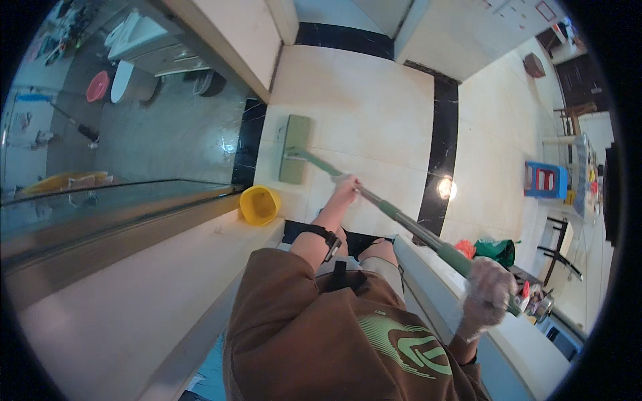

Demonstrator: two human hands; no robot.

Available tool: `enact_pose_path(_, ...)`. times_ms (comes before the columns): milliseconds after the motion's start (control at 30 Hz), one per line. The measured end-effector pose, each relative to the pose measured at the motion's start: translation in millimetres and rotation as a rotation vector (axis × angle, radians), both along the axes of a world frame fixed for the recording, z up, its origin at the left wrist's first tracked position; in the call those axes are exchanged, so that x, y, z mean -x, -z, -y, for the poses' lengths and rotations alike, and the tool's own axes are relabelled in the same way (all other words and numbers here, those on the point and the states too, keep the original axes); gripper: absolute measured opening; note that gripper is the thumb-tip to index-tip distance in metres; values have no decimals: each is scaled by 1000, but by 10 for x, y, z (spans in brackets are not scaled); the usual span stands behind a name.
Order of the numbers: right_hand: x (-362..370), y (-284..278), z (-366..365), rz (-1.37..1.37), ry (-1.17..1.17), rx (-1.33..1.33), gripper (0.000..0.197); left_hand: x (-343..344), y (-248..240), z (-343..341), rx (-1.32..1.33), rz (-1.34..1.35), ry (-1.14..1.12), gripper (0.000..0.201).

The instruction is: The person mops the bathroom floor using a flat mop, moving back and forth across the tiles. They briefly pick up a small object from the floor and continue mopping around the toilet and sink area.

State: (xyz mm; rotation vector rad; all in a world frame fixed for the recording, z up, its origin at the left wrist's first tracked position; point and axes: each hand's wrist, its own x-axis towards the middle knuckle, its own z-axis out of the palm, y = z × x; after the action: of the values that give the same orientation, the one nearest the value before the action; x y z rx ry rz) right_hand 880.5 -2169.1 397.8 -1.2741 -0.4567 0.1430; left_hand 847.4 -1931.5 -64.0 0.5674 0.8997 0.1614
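Note:
A flat mop (pixel 294 148) with a pale green rectangular head rests on the cream tiles beside the black stone threshold. Its green and grey pole slants from the head toward the lower right. My left hand (pixel 345 190) is closed round the lower part of the pole, a dark watch on that wrist. Higher up, near the pole's end, my right hand (pixel 490 293) grips it; a thin clear glove seems to cover that hand. A yellow bucket (pixel 260 205) stands just below the mop head, by the door frame.
At left, a glass door (pixel 120 207) borders a wet-floored bathroom with a toilet (pixel 132 83), a white vanity and a pink basin (pixel 97 86). White walls flank the doorways. Toward the right are a blue stool (pixel 545 180), a green bag (pixel 495 251) and a cluttered table.

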Motion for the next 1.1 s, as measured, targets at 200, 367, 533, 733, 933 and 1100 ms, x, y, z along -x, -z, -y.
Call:
enact_pose_path(200,56,-58,-370,-16,8,163,26,-932,-162,-646,116,33,-178,11)
enact_pose_path(367,-562,35,-1473,232,-184,242,26,-1868,474,-1217,157,160,-449,17)
enact_pose_path(533,-1646,-206,-2528,417,-477,168,28,-2708,789,-1678,301,263,-627,17)
enact_pose_path(733,-2906,-477,-3316,2,-964,-53,25,-3114,748,-1914,600,670,-889,16)
enact_pose_path(933,-3196,130,-2929,45,-503,8,32,-2519,958,-1739,387,240,-827,13)
enact_pose_path(1100,-2507,773,-2077,16,-338,164,37,-1750,1248,-1521,340,-10,-910,22)
